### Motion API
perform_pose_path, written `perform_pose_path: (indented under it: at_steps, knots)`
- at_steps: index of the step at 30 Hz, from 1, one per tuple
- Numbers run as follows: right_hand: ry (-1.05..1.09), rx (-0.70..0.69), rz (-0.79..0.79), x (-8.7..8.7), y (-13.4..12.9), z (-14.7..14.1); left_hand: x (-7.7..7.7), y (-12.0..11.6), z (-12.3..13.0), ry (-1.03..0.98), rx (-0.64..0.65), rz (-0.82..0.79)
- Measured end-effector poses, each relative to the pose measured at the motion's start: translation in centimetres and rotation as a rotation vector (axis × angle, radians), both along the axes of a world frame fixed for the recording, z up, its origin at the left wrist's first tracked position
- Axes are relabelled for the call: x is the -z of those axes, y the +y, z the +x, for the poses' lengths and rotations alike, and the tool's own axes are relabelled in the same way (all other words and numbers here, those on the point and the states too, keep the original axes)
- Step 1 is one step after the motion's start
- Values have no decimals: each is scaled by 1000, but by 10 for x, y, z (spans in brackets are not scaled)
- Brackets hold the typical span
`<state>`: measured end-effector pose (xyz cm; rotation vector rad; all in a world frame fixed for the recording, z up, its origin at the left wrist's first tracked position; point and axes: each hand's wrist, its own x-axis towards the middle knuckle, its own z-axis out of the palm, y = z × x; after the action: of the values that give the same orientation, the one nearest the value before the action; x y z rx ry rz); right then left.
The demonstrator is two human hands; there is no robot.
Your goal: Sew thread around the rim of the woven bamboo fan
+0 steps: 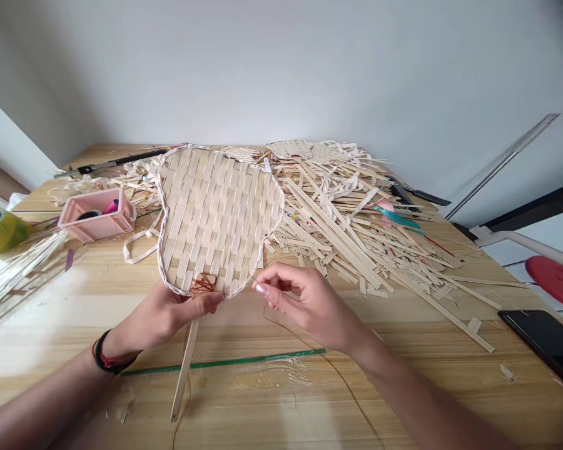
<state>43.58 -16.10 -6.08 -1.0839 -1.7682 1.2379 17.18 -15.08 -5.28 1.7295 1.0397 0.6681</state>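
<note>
A woven fan of pale strips [220, 219] with a twisted cord edge is held up above the table. My left hand [173, 312] grips its lower edge, thumb in front, beside a patch of crossed reddish-brown thread [203, 284]. From there the flat wooden handle [186, 372] points down toward me. My right hand [300, 300], right of the fan's bottom edge, pinches a thin brown thread between thumb and forefinger. A loose length of this thread [340, 375] trails down past my right wrist. The fan's back and my left fingers behind it are hidden.
Cut bamboo strips [342, 231] pile up at the right. A pink box [98, 215] and yellow tape roll [2, 231] stand left. A green strip [225, 361] lies in front. A black phone [547, 344] rests at the right edge. Another woven piece [291, 149] lies at the back.
</note>
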Motion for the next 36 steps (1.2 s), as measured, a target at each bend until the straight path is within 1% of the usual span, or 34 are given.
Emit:
perform_pose_path:
  at_steps: [6, 9, 11, 13, 16, 18, 20, 22, 24, 27, 29, 30, 31, 33, 36]
  knots:
    - [124, 46, -31, 2, 8, 7, -2, 1, -2, 5, 12, -14]
    - [131, 48, -42, 2, 9, 8, 1, 3, -4, -64, -15, -46]
    - [127, 31, -43, 1, 8, 9, 5, 5, -4, -170, -43, -141]
    - [127, 15, -47, 0, 8, 9, 9, 7, -2, -311, -65, -271]
    - [130, 23, -54, -1, 8, 9, 8, 10, 1, -479, -56, -419]
    - [133, 35, -63, -2, 8, 9, 5, 11, 1, -512, -46, -460]
    - [145, 41, -72, -3, 9, 9, 0, 11, -1, -499, -59, -458]
    - [172, 41, -79, -3, 10, 10, -5, 13, -5, -451, -109, -424]
    - [208, 43, -84, -2, 10, 11, -9, 16, -11, -355, -192, -337]
    - [311, 70, -105, 1, 11, 14, -15, 22, -20, -117, -326, -76]
    - [438, 105, -109, 2, 12, 16, -18, 26, -27, 29, -395, 99]
    - [513, 122, -100, 2, 12, 17, -18, 27, -29, 70, -420, 168]
    - [582, 138, -82, 0, 13, 19, -19, 28, -32, 94, -431, 220]
    - [665, 159, -38, -4, 14, 21, -19, 28, -34, 116, -410, 285]
    - [636, 166, -37, -9, 17, 25, -17, 25, -33, 184, -350, 326]
